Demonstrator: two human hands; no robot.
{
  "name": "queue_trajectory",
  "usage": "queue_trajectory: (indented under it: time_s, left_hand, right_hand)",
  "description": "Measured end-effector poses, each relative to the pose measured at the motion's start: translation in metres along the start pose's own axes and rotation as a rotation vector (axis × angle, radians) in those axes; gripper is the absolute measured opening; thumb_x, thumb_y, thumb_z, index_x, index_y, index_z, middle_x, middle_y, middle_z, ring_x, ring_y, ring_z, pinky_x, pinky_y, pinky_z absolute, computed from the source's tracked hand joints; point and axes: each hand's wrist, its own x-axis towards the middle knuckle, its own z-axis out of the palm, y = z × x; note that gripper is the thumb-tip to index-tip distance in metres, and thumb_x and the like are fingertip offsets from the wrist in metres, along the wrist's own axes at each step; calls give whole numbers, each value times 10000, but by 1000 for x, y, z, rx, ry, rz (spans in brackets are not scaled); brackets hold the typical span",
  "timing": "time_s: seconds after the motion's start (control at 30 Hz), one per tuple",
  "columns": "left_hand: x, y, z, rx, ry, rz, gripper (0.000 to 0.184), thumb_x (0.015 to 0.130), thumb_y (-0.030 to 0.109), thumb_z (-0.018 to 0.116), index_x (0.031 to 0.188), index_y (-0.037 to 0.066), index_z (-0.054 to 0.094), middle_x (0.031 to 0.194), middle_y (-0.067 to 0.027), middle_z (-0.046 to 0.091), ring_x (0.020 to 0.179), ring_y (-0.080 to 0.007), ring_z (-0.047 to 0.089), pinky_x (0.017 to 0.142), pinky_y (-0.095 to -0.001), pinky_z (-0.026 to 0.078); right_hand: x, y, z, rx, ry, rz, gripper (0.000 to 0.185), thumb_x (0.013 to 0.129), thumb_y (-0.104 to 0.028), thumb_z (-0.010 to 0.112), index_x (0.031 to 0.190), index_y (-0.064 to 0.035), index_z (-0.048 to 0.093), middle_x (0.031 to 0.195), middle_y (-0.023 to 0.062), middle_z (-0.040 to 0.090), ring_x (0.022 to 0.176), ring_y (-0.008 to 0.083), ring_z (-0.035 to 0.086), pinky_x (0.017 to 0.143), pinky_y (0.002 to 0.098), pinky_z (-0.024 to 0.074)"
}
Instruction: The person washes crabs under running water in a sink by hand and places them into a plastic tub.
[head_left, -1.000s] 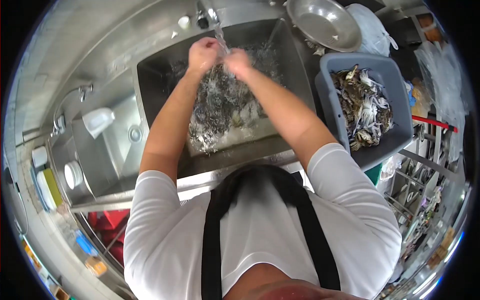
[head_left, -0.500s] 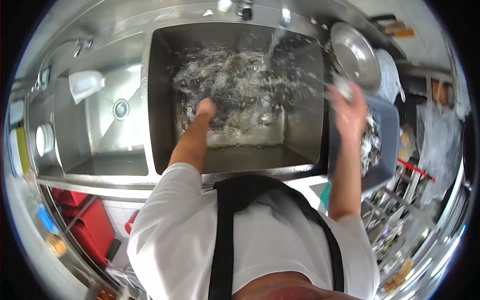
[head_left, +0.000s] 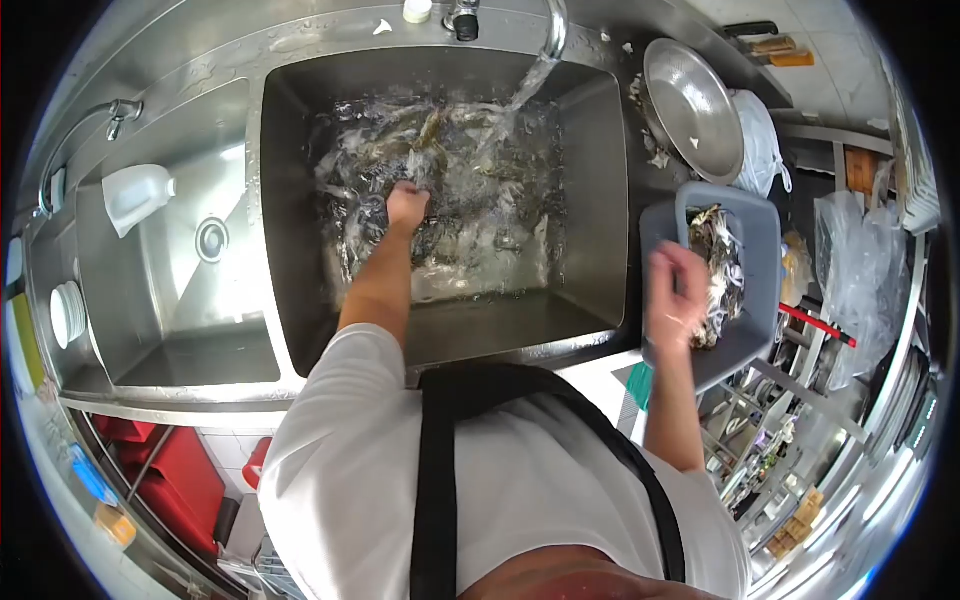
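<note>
1. The left hand [head_left: 408, 207] reaches down into the large sink [head_left: 592, 200], at the water; its fingers curl inward, but their tips are hidden, so I cannot tell whether its grip is clamped on anything.
2. The right hand [head_left: 677, 290] is over the left side of the grey tub [head_left: 762, 275]; its fingers bend inward, but it is blurred, and I cannot tell if its grip is together or holding something.
3. Wet crab pieces [head_left: 500, 165] lie spread through the splashing water in the sink, around the left hand.
4. More crab pieces lie heaped inside the tub, just beside the right hand.
5. Water runs from the tap [head_left: 557, 35] into the sink.
6. A metal bowl [head_left: 690, 110] sits just behind the tub, beside a white bag [head_left: 760, 145].
</note>
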Motion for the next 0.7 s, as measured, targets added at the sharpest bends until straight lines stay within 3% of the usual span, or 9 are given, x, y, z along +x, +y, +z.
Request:
queue_trajectory:
  time_s: [0.07, 0.2, 0.23, 0.33, 0.4, 0.5, 0.57, 0.67, 0.7]
  left_hand:
    - [-7, 11, -9, -136, -64, -69, 328, 724, 190, 768, 960, 14, 623, 868, -110, 682, 823, -238, 658, 758, -350, 513]
    - [-78, 122, -69, -508, -299, 123, 217, 811, 19, 697, 1015, 56, 635, 882, 7, 642, 813, -121, 579, 771, -284, 479]
    - [-104, 152, -83, -393, -281, 301, 213, 809, 25, 698, 1009, 59, 634, 914, -7, 659, 845, -132, 582, 796, -288, 478]
    - [-165, 223, -126, -101, -231, 871, 211, 801, 39, 701, 997, 78, 637, 1051, -68, 696, 922, -175, 586, 858, -302, 472]
    - [-185, 234, -139, -13, -255, 964, 227, 793, -14, 671, 997, 79, 641, 1143, -106, 686, 956, -219, 617, 890, -325, 489]
    - [-210, 239, -143, -283, -373, 784, 264, 805, -117, 598, 1018, 35, 633, 1120, -96, 678, 1030, -204, 646, 919, -319, 511]
    - [-216, 231, -141, -356, -361, 707, 256, 817, -107, 596, 1029, 29, 637, 1078, -87, 672, 1019, -185, 644, 907, -311, 513]
    - [-230, 236, -142, -355, -359, 556, 226, 855, -41, 621, 1070, 10, 669, 973, -68, 644, 980, -150, 643, 859, -281, 515]
    - [-238, 243, -141, -333, -384, 485, 217, 865, 1, 640, 1079, 6, 680, 966, -70, 646, 944, -149, 648, 833, -270, 516]
  right_hand:
    - [-12, -4, 51, 301, -136, 134, 164, 876, -31, 689, 1039, -13, 674, 954, 80, 670, 879, 144, 629, 796, 269, 503]
    - [-19, -1, 138, 965, -665, 1048, 354, 973, -280, 587, 1147, 27, 619, 1016, 119, 680, 899, 209, 673, 838, 338, 543]
    - [-17, -4, 149, 1062, -788, 1242, 407, 986, -331, 554, 1180, 24, 599, 1031, 130, 680, 914, 228, 678, 846, 369, 551]
    - [-6, -20, 164, 1370, -905, 1370, 432, 994, -362, 514, 1219, 3, 571, 1068, 128, 676, 936, 242, 676, 850, 408, 554]
    - [-5, -20, 165, 1491, -937, 1242, 395, 986, -319, 538, 1224, -4, 567, 1081, 123, 672, 946, 237, 675, 847, 413, 559]
    - [-13, -30, 147, 1518, -894, 1060, 329, 963, -226, 586, 1214, -13, 571, 1095, 112, 669, 957, 226, 674, 844, 424, 567]
    - [-15, -39, 129, 1449, -786, 1002, 307, 921, -107, 642, 1206, -8, 584, 1096, 99, 667, 959, 199, 671, 837, 421, 577]
    - [-23, -42, 117, 1340, -699, 855, 341, 915, -106, 654, 1229, 3, 575, 1088, 84, 666, 945, 188, 668, 839, 416, 579]
    - [-24, -48, 110, 1336, -673, 841, 352, 898, -89, 679, 1221, 17, 589, 1062, 68, 675, 917, 158, 660, 804, 345, 569]
